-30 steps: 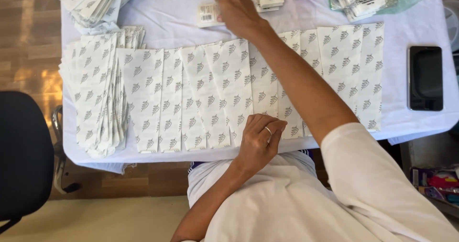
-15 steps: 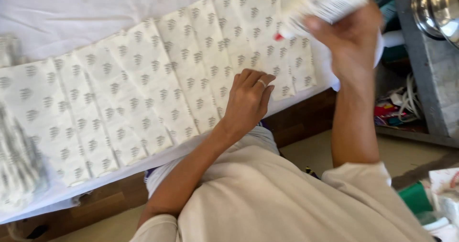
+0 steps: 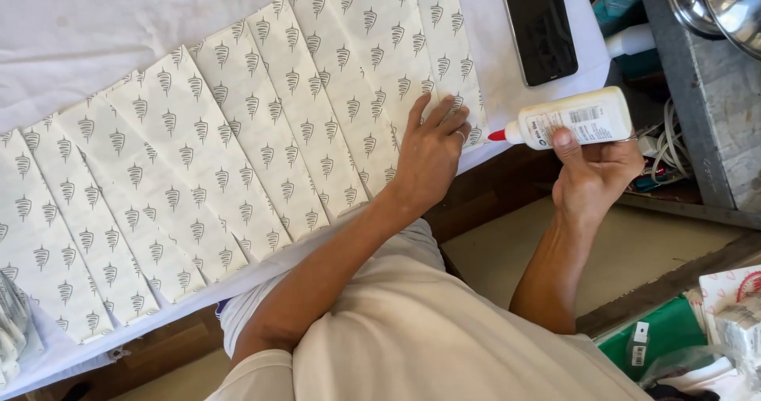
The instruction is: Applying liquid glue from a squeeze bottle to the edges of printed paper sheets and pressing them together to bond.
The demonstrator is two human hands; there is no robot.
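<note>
White glue bottle [image 3: 575,120], red nozzle, lying sideways

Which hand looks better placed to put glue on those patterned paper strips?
The right hand, probably: it grips the glue bottle, red tip toward the paper strips. The left hand lies flat on them.

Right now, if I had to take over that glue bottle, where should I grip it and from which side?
Grip the glue bottle around its wide white body, coming from the far side, opposite the right hand. It lies sideways with its red nozzle pointing at the left hand, so avoid that narrow end.
</note>
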